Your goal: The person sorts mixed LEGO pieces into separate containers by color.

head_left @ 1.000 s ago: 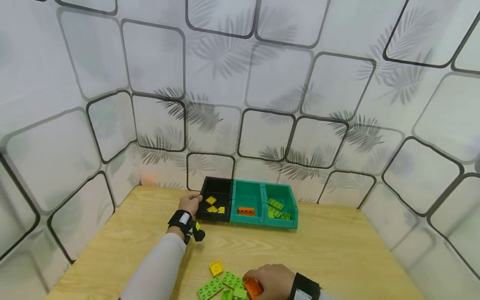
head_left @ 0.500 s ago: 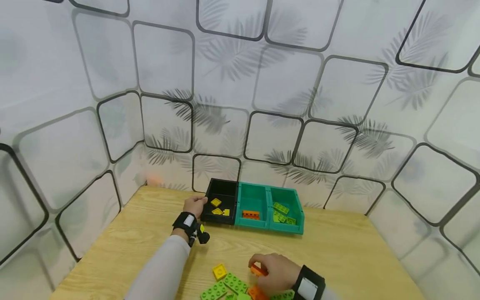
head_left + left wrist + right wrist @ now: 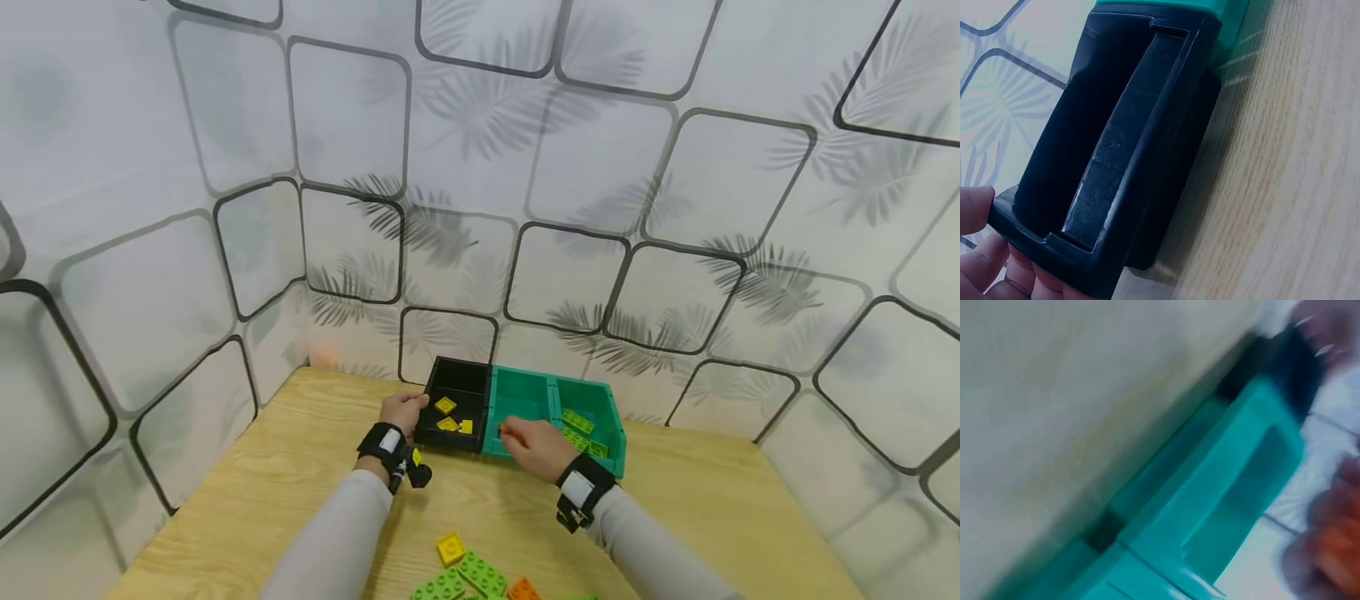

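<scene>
My left hand (image 3: 402, 411) grips the side edge of the black bin (image 3: 461, 377), thumb on one side and fingers on the other in the left wrist view. Yellow building bricks (image 3: 446, 406) lie inside that bin. Over the front of the middle teal bin (image 3: 521, 382) is my right hand (image 3: 542, 450), its fingers curled round an orange building brick (image 3: 1339, 555), blurred in the right wrist view. The hand hides much of that bin's floor. Green bricks (image 3: 577, 422) sit in the right-hand teal bin (image 3: 592, 393).
Loose on the wooden table (image 3: 300, 483), close to the person, are a yellow brick (image 3: 451, 549), green bricks (image 3: 482, 573) and another orange brick (image 3: 523, 590). A patterned curtain (image 3: 450, 250) stands behind the joined bins.
My right hand has picked the orange brick from the loose pile and carried it forward to the middle teal bin. My left hand keeps its grip on the black bin. The view has shifted slightly.
</scene>
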Motion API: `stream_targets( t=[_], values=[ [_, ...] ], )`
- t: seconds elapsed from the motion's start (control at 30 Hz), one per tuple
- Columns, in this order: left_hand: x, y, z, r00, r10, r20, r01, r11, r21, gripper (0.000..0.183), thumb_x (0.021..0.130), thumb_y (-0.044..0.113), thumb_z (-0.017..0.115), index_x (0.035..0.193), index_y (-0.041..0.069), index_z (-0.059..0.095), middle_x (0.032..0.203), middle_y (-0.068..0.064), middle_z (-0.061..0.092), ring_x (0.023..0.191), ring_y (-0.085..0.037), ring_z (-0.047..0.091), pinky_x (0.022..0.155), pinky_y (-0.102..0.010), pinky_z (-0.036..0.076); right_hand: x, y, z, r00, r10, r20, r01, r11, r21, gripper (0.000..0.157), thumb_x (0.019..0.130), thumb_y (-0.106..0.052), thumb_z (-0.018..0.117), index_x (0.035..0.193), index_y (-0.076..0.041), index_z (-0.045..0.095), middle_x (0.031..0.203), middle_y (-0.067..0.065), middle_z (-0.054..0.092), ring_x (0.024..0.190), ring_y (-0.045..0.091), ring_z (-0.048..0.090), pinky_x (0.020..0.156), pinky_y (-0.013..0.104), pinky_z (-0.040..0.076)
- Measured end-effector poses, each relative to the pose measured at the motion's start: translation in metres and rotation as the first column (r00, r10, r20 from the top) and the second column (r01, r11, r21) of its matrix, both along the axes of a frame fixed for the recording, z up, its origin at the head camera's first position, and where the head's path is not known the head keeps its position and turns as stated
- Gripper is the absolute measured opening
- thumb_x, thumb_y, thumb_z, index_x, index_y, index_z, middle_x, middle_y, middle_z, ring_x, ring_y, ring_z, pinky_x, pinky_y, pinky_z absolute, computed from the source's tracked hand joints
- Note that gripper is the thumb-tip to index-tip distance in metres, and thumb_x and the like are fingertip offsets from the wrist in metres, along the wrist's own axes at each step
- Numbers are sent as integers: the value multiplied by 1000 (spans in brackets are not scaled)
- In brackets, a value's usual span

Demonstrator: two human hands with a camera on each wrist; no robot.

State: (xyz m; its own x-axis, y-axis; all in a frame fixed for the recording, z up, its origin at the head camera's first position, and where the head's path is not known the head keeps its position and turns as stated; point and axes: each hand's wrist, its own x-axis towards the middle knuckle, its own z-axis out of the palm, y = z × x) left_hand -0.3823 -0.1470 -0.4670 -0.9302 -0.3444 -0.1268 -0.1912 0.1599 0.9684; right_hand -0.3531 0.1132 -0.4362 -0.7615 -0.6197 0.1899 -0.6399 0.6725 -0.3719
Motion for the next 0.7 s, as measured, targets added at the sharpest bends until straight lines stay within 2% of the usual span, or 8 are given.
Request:
stream_targets(
  t=[0.1,0.2,0.33,0.47,0.6,0.7],
  values=[
    [0,-1,-1,1000,-2,12,2,1000,18,33,95,25,62,119,4,69,128,-20,59,102,-33,56,76,-39,48,-21,-11,-12,987,-78,-144,80,997,4,23,104,-17,39,89,-17,57,74,-4,61,55,6,48,53,27,41],
    [0,-2,-1,1000,-8,14,7,999,34,33,95,26,62,119,4,69,128,-20,58,99,-32,56,70,-36,49,-39,-18,-27,957,-169,-237,189,980,65,21,102,-17,39,98,-17,60,85,-1,63,68,15,56,59,34,47],
    [2,1,1,1000,-16,7,16,999,29,33,95,25,62,119,4,69,128,-20,58,95,-30,56,66,-32,47,-52,-22,-41,920,-263,-292,326,925,193,25,102,-22,44,119,-17,62,111,8,61,93,30,55,72,46,47],
    [4,2,3,1000,-5,-6,5,1000,18,32,95,24,62,119,4,69,126,-20,60,91,-28,56,63,-31,46,-55,-27,-46,920,-309,-240,369,890,269,30,102,-26,49,129,-16,60,122,11,58,109,36,53,82,53,46],
    [4,1,1,1000,-4,-8,5,1000,10,33,95,25,61,119,3,68,126,-21,60,92,-29,57,64,-32,47,-54,-33,-45,927,-351,-135,374,891,257,37,102,-26,50,136,-13,55,128,14,58,118,39,52,91,55,46],
    [1,-2,-1,1000,-4,5,4,1000,-2,34,95,26,61,120,4,68,127,-20,59,97,-31,58,66,-34,50,-55,-35,-44,937,-336,-99,350,904,246,43,102,-25,49,141,-7,50,133,16,55,123,38,50,100,52,42]
  ],
)
